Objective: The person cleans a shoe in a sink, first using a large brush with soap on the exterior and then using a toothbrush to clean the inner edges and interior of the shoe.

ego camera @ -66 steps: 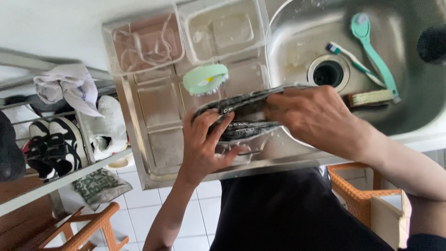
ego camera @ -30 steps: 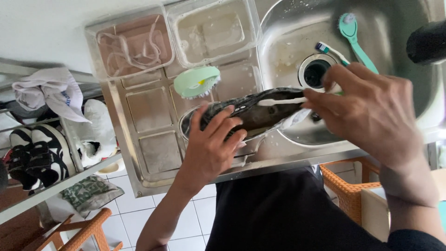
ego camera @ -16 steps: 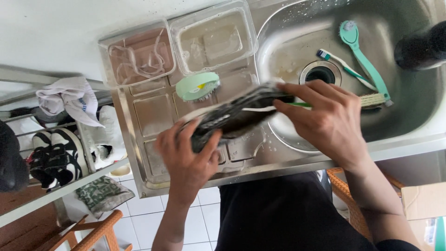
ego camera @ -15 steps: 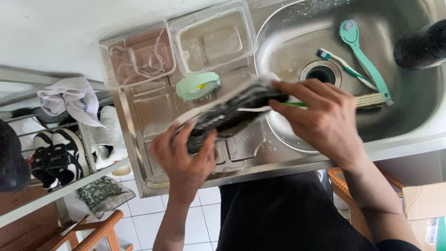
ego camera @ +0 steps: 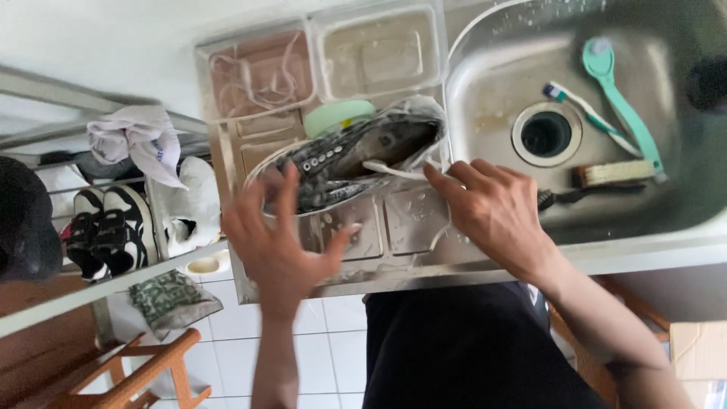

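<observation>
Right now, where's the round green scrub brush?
In the head view the round green scrub brush sits on the steel drainboard left of the sink basin, just behind the dark shoe and in front of the two clear tubs.

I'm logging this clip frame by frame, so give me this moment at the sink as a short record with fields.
Setting: steel sink with ribbed drainboard
Left hand: fingers spread, at the toe of a dark wet shoe
Right hand: at the shoe's heel end, gripping a white brush handle that reaches into the shoe
Shoe: lying across the drainboard
In the basin: toothbrush, teal long-handled brush
Behind the shoe: green scrub brush, two clear tubs
</observation>
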